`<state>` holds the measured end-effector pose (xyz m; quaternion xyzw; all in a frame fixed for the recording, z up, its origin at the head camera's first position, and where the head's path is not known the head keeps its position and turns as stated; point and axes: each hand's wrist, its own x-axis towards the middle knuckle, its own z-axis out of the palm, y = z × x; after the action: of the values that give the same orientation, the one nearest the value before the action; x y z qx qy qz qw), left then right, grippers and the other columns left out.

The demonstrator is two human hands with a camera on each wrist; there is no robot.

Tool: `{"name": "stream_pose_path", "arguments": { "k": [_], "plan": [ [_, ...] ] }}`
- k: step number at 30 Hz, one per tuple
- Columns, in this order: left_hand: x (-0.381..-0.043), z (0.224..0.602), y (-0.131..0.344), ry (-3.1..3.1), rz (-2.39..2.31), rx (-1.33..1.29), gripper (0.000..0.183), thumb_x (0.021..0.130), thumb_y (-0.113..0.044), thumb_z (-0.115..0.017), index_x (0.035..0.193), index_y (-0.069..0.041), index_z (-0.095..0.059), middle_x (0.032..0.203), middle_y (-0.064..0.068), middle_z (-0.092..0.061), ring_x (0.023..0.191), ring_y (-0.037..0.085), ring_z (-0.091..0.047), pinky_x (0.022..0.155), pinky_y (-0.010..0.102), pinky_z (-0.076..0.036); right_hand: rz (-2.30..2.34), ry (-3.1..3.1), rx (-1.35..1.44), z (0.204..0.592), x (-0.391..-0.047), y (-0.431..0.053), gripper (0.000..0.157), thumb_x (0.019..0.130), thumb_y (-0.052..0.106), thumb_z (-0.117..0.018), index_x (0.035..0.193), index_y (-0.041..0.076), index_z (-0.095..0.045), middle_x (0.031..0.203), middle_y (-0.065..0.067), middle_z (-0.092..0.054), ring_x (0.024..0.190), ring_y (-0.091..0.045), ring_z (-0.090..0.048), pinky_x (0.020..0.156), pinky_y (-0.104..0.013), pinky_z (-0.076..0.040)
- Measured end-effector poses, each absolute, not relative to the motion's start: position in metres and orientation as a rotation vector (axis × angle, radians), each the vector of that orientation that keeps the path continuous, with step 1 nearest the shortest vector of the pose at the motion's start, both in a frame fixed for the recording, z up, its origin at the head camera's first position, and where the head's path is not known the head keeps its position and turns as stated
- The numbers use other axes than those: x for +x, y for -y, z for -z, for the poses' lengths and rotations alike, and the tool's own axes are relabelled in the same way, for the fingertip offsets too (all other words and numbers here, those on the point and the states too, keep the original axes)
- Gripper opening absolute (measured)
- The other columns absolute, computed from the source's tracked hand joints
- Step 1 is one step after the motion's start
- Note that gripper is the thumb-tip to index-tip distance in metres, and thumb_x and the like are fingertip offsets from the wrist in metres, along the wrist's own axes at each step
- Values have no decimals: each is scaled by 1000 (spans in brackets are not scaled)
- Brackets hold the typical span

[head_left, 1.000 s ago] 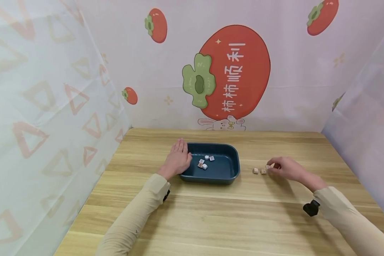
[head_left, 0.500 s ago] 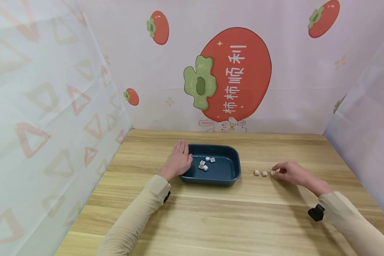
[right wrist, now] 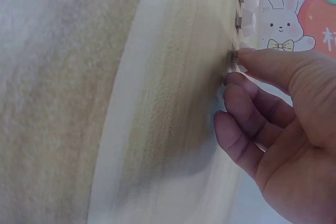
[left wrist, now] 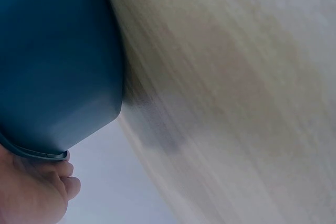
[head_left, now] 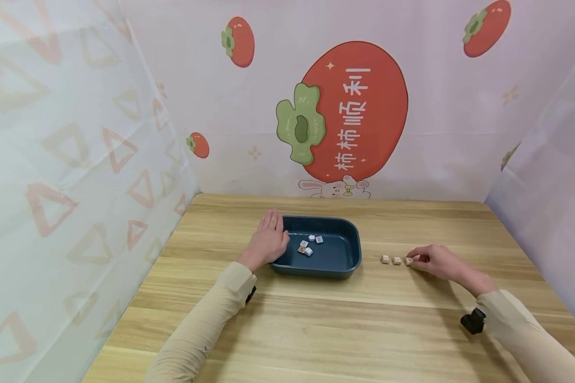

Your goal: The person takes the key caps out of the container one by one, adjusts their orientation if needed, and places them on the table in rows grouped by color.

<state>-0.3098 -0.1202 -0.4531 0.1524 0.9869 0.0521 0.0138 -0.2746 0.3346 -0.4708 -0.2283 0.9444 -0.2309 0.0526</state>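
Note:
My left hand point(head_left: 267, 242) lies over the left end of a dark blue tray point(head_left: 354, 255), fingers straight along its rim. Seen from the left wrist, the tray's outer wall point(left wrist: 58, 66) fills one side, with part of the hand point(left wrist: 31, 187) at the rim. On the table to the right, my right hand point(head_left: 436, 260) pinches a small white keycap point(head_left: 409, 261) between thumb and forefinger. It is the rightmost of a short row, beside a middle keycap point(head_left: 396, 260) and a left keycap point(head_left: 385, 259). In the right wrist view the hand point(right wrist: 283, 114) partly hides the pinched piece.
Several loose keycaps point(head_left: 309, 251) lie inside the tray, some tipped over. The wooden table point(head_left: 316, 330) meets a printed cloth backdrop point(head_left: 249, 106) at the back, and more cloth hangs at both sides.
The right hand has moved slightly right and nearer with its keycap, which now sits in line with the other two, spaced apart. The left hand and tray stay put.

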Motion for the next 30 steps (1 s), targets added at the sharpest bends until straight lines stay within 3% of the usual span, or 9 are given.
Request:
{"name": "stream_pose_path", "arguments": {
  "k": [12, 30],
  "plan": [
    [-311, 455, 119, -3091, -142, 490, 62, 106, -34, -27, 155, 4, -17, 164, 21, -11, 154, 33, -5, 125, 44, -11, 694, -2867, -651, 466, -271, -332, 23, 89, 14, -69, 108, 0, -70, 69, 5, -59, 57, -1, -43, 52, -20, -37],
    [-313, 456, 120, -3072, -145, 469, 63, 106, -34, -26, 155, 3, -14, 165, 19, -7, 154, 32, -3, 125, 44, -10, 744, -2865, -662, 437, -280, -316, 33, 95, 22, -63, 116, -5, -65, 77, -2, -68, 60, -4, -55, 55, -24, -45]
  ]
}}
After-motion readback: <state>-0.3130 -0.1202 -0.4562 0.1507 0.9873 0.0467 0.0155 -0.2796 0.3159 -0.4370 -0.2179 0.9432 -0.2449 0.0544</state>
